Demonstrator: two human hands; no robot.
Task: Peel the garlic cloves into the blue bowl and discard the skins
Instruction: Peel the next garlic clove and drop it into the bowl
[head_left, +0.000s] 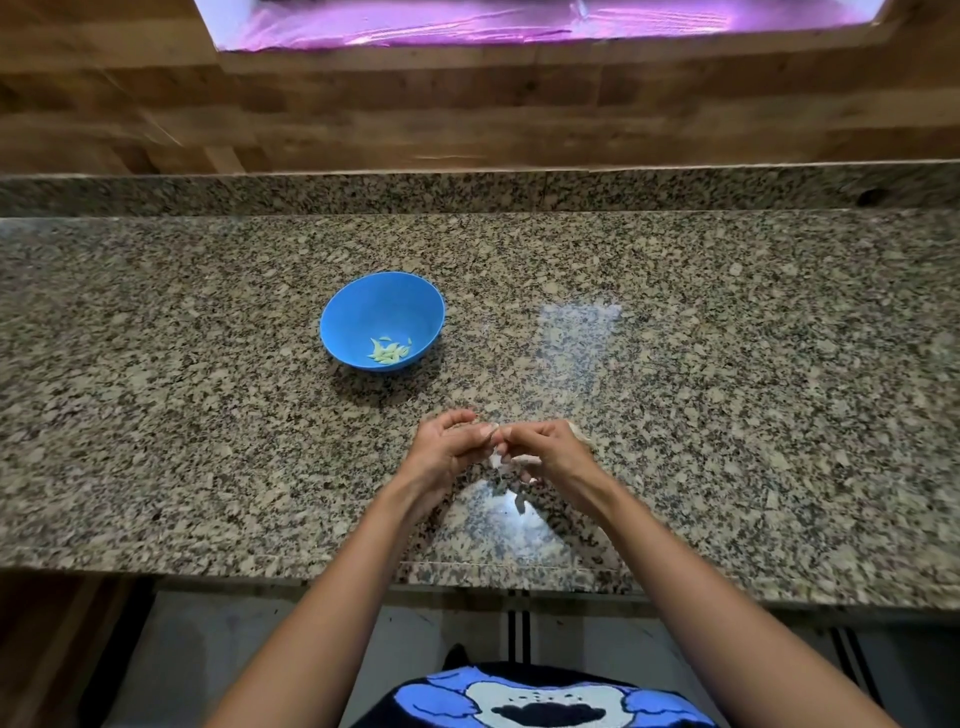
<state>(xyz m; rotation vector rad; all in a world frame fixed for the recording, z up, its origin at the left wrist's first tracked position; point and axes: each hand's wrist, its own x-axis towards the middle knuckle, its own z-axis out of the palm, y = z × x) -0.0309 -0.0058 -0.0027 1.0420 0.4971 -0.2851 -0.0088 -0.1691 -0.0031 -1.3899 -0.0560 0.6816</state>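
Garlic clove (496, 460): small, white, blurred.

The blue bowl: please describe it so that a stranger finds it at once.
On the speckled granite counter, look left of centre, beyond the left hand. The blue bowl stands there alone, holding a few pale peeled cloves; it is the only brightly coloured thing on the stone.
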